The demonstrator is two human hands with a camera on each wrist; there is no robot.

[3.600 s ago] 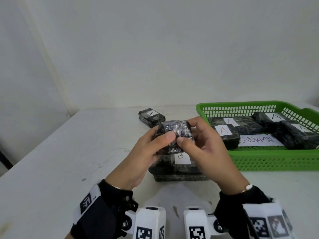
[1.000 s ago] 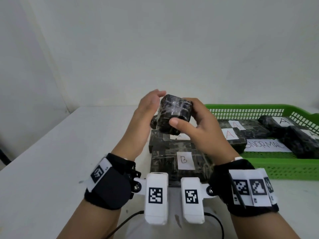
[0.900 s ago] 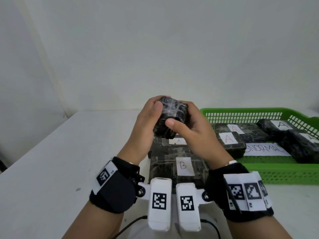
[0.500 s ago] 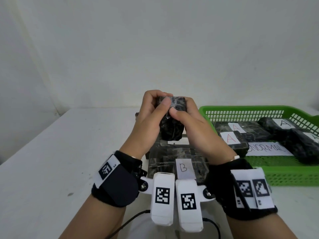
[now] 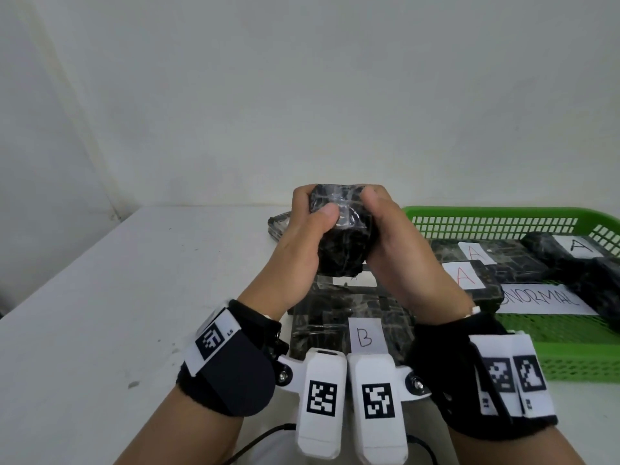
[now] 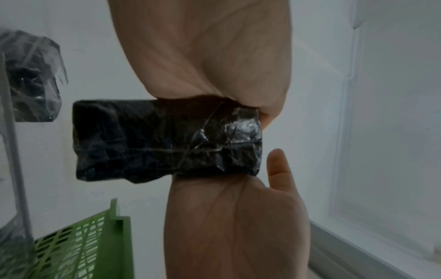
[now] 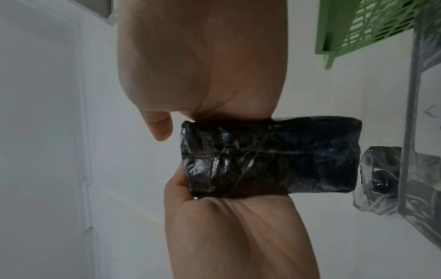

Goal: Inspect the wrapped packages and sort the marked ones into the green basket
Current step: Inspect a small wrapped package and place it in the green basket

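From the wrists, the package (image 6: 167, 139) shows no label.

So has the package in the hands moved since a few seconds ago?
Yes. The black wrapped package sat low, just above the B-labelled package, and is now lifted well clear of it, gripped by the left hand and right hand.

Over the last few seconds the small wrapped package (image 5: 342, 234) has come up from low over the stacked packages to a raised spot in front of the wall, and it has been turned over between the palms, so a different face now points toward the head camera. The left hand (image 5: 303, 243) has shifted from fingertip pinching to a thumb pressed across the package's near face. The right hand (image 5: 394, 245) now clasps the right side.
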